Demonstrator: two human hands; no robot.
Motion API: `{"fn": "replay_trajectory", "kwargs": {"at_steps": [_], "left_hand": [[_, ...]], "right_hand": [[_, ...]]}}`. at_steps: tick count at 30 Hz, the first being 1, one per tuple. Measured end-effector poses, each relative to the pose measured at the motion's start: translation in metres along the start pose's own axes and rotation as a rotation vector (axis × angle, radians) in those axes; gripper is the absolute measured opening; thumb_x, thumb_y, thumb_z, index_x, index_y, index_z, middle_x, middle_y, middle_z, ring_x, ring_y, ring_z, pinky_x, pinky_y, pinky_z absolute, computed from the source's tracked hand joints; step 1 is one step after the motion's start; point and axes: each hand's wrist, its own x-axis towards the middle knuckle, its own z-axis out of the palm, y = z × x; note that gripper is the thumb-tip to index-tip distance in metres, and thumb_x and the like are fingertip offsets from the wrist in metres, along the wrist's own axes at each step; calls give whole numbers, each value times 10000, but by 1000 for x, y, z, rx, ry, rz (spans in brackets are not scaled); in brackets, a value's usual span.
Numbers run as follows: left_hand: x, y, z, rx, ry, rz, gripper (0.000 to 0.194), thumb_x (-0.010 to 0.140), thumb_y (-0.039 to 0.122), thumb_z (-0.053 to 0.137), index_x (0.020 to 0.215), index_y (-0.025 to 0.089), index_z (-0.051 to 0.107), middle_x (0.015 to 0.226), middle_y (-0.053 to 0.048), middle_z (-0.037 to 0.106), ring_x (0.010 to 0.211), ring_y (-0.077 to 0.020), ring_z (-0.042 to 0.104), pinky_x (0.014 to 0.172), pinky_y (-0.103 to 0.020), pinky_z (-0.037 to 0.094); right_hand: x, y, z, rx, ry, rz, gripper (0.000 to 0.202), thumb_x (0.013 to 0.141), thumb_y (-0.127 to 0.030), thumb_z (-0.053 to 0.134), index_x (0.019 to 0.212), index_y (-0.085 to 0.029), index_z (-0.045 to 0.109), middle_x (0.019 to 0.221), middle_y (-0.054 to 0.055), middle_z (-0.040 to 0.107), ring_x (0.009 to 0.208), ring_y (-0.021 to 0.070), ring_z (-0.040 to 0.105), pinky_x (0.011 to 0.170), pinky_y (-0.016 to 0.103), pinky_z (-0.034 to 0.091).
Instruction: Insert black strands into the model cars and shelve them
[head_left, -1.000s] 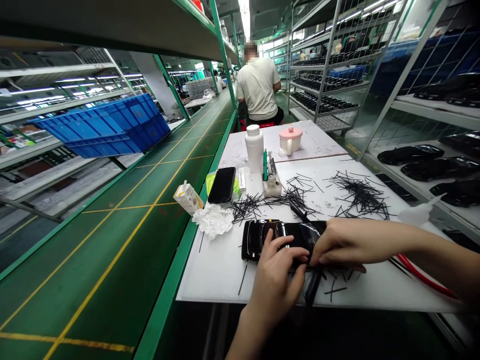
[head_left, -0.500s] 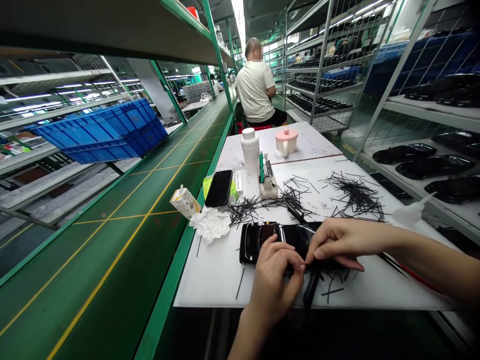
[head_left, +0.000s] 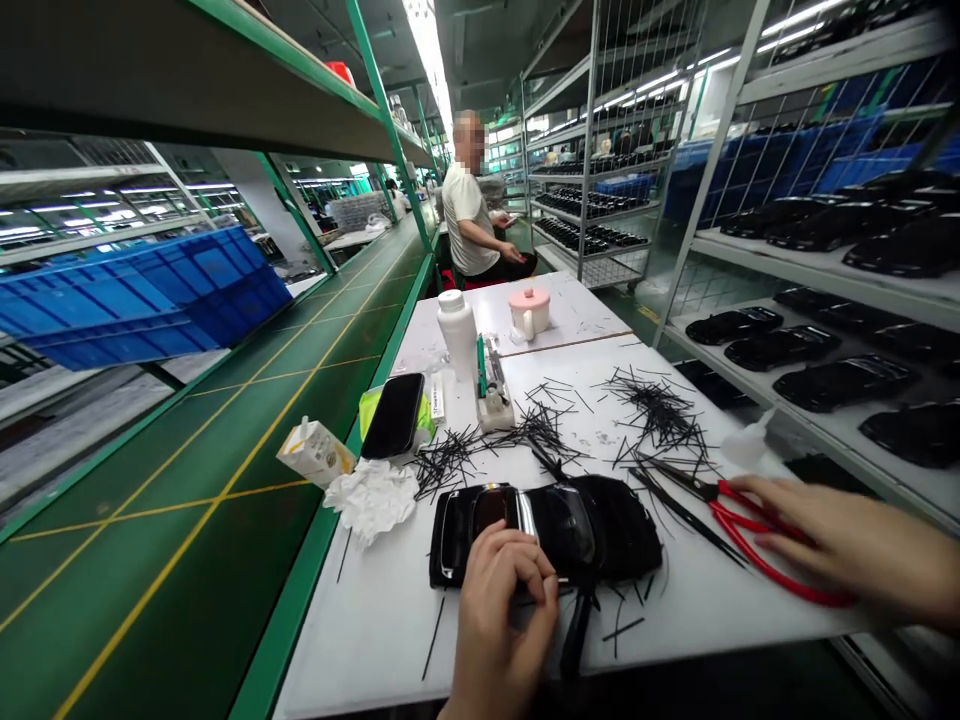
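Observation:
A glossy black model car (head_left: 622, 530) lies across the white tabletop in front of me. My left hand (head_left: 506, 600) is at its near side, fingers curled and thumb and fingertips pressed together; whatever is between them is too small to make out. To the right, my right hand (head_left: 817, 530) is over the red-handled scissors (head_left: 739, 540), fingers apart and touching the handles, slightly blurred. Black tweezers (head_left: 686, 515) lie beside the scissors. A dark strip-like part (head_left: 576, 630) sticks out from the car's near side. Thin black sticks (head_left: 660, 410) are scattered behind the car.
Crumpled tissue (head_left: 373, 497), a drink carton (head_left: 315, 450), a phone (head_left: 394, 415), a white bottle (head_left: 457, 335) and a pink-lidded cup (head_left: 529, 312) stand around the left and back. A green conveyor (head_left: 202, 520) runs left; racks of black cars (head_left: 844, 380) stand right. A co-worker (head_left: 469, 220) sits ahead.
My right hand has left the car and moved right to the scissors. My left hand stays by the car. The view has shifted right, and the co-worker has turned sideways.

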Motion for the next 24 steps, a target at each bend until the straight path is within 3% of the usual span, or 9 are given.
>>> {"fn": "replay_trajectory", "kwargs": {"at_steps": [1,3,8,17,21,24], "left_hand": [[0,-1,-1,14,-7,4,223,845,58,518,794,237,395,752,42,632,836,-156,639,967,-419,478],[-1,-3,-3,39,-23,17,218,839,62,519,799,239,396,746,38,636,836,-160,649,949,-407,500],[-6,-9,-4,76,-50,25,214,821,60,524,784,238,411,722,32,642,843,-168,671,977,-415,517],[-18,-15,19,48,178,-19,192,794,66,474,745,245,426,659,46,614,808,-175,656,961,-429,515],[-17,-15,21,58,211,-13,200,798,58,455,741,245,411,651,53,605,793,-169,656,949,-423,521],[-16,-15,17,73,212,-2,211,788,46,464,744,244,407,646,53,605,786,-170,663,943,-421,531]], "right_hand": [[-5,13,10,19,-38,14,468,811,-452,541,1188,-213,681,1072,133,751,878,344,732,711,432,597],[-12,28,26,41,2,26,493,843,-467,509,1245,-212,639,1175,133,721,1003,341,712,794,416,593],[-12,27,37,81,100,7,424,874,-433,505,1223,-221,618,1168,103,737,997,322,722,826,400,590],[5,40,50,165,119,-39,451,814,-416,583,1221,-231,650,1165,76,748,1034,317,719,861,381,596],[5,27,48,179,141,-20,394,826,-407,557,1170,-233,636,1126,77,756,993,306,730,837,379,596],[4,9,37,160,191,-23,351,830,-384,550,1145,-241,613,1002,54,770,825,271,747,727,346,598]]}}
